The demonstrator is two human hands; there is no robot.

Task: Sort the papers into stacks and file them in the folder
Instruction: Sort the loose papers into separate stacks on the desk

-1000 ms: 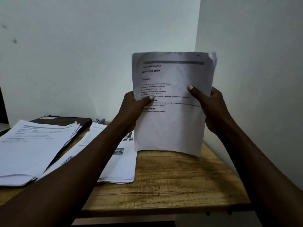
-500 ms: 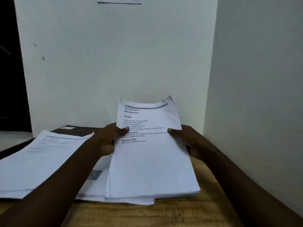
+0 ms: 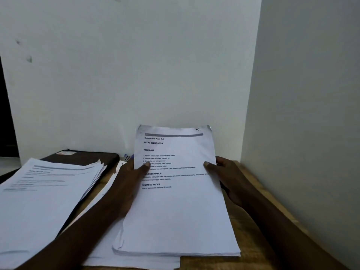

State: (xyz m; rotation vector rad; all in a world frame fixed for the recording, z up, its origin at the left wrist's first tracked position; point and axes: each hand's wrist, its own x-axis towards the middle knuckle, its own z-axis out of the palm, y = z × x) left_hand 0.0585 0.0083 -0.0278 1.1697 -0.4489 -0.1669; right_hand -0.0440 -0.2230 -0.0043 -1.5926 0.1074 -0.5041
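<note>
Gripping printed stack [image 3: 175,221] by side edges, thumbs on top: left hand [image 3: 128,182] at left, right hand [image 3: 229,178] at right. Near edge down on loose sheets [image 3: 136,262] on wooden table [image 3: 253,178], dark folder [image 3: 83,157] back left

The left hand [image 3: 128,184] and right hand [image 3: 230,178] are bare, as are both forearms [image 3: 81,230] up to the frame's edge, with thumbnails [image 3: 147,164] cut short.

top white printed sheet [image 3: 175,191] of wooden table's right stack: "Replace Toilet Paper Roll", "INITIAL SCENE SETUP", "TASK GOAL", "DESCRIPTION", "REQUIRED PROPS"; other print unreadable.
</note>
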